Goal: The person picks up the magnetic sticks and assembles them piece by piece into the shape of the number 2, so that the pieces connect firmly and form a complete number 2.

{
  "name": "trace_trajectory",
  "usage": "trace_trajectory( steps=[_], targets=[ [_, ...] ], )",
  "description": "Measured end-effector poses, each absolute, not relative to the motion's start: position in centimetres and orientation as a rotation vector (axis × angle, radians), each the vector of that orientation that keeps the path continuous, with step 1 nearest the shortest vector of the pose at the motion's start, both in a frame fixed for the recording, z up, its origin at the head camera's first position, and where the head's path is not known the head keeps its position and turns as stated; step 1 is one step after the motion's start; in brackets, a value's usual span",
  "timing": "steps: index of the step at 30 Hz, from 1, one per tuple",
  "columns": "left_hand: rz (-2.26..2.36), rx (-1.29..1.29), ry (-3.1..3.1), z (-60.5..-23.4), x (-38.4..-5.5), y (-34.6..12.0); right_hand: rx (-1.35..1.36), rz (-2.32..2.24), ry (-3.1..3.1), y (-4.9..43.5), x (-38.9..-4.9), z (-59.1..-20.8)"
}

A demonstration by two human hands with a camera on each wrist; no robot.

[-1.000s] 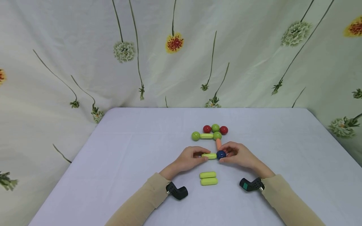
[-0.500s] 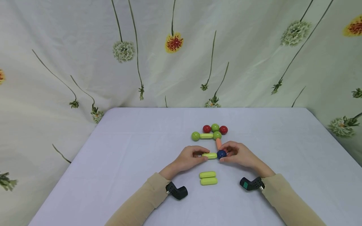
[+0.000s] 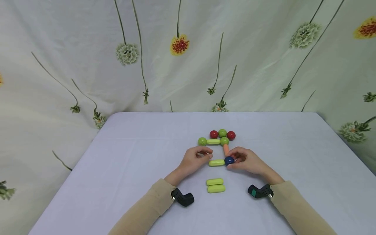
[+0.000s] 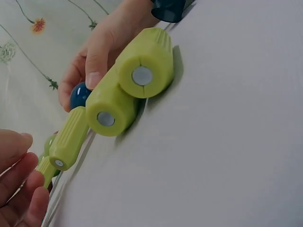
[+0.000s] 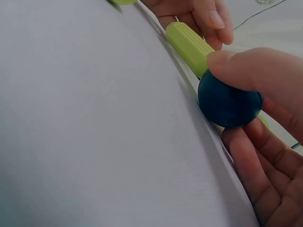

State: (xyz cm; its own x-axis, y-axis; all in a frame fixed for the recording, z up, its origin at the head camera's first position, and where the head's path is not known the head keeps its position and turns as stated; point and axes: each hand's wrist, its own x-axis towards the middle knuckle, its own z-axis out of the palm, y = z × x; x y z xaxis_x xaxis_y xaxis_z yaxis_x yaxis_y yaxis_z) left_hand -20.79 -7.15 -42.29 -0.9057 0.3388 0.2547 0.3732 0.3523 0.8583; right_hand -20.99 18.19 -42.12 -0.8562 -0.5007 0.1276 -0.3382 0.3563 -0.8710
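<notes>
My right hand [image 3: 246,160] pinches a dark blue ball [image 3: 229,161] between thumb and fingers. A yellow-green magnetic rod [image 3: 216,163] joins the ball's left side, and an orange rod [image 3: 226,149] runs from it up to a green ball [image 3: 224,141]. In the left wrist view the free end of the yellow-green rod [image 4: 68,139] shows a round metal tip. My left hand [image 3: 195,160] is just left of that rod, its fingers loosely bent and apart from it. The right wrist view shows the right thumb lying over the blue ball [image 5: 229,100].
Two loose yellow-green rods [image 3: 215,188] lie side by side nearer me. Farther back, another rod [image 3: 213,142] links the green ball to a second green ball [image 3: 202,141]. Behind them sit two red balls [image 3: 213,134] with a green ball [image 3: 222,133] between.
My left hand has let go of the yellow-green rod and drawn back slightly up and left. The right hand still holds the blue ball in place.
</notes>
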Motion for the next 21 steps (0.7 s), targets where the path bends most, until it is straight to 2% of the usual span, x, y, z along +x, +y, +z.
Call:
trace_trajectory(
  steps=[11, 21],
  targets=[
    [-1.650, -0.461, -2.316, -41.2, -22.8, -6.7, -0.742, -1.484, 2.467, 17.4, -19.9, -40.3],
    [-1.560, -0.362, -2.404, -40.1, -25.4, -5.7, -0.761, -1.508, 2.444, 18.1, -21.0, -42.2]
  ],
)
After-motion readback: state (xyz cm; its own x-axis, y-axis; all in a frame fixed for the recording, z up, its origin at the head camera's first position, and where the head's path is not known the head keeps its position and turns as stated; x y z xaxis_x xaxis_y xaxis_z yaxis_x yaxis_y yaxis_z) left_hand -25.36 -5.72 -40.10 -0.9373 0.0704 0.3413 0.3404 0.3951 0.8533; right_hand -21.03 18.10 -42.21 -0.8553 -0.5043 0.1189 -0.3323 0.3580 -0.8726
